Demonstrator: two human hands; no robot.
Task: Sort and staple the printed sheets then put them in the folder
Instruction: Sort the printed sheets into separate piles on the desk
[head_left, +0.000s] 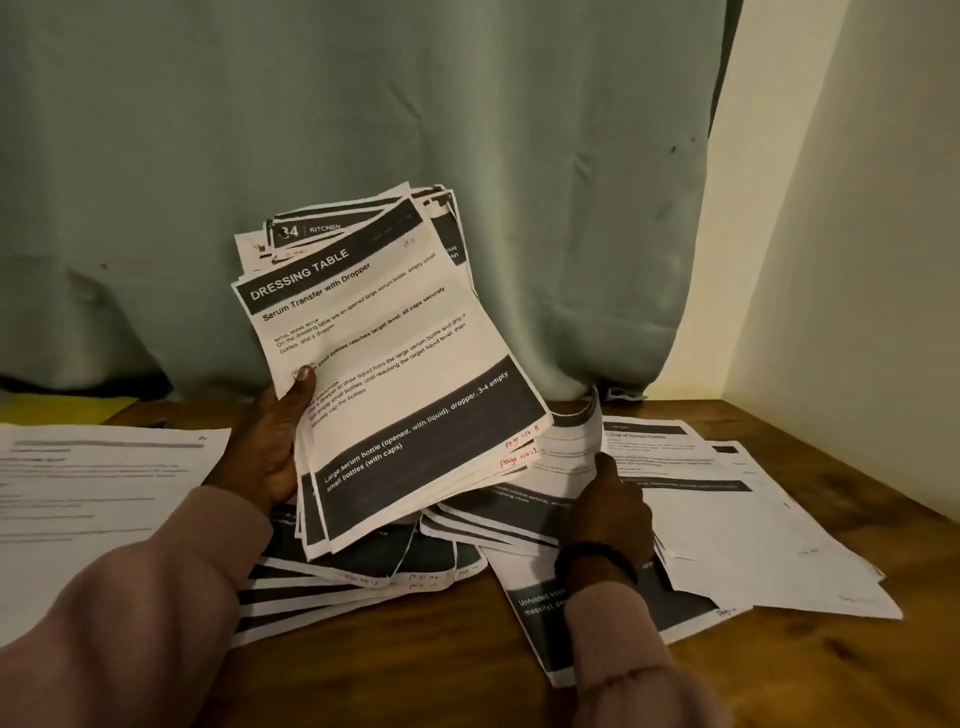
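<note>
Many limp sheets (395, 364), mid-frame, sagged in the left hand (275, 447), gripped at their edge; right hand (610, 506) pinched a page (576, 441).

The left hand (272, 447) is raised, thumb on top, fingers curled in a grip. The right hand (608, 506) reaches forward, palm down, fingertips pinching; both forearms are sleeved.

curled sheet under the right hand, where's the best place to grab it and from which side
Probably by its raised far edge. The curled sheet bows up off the loose sheets there, beside the right hand, so a thumb could slip under it from the right. The left hand is busy holding the fanned stack.
</note>
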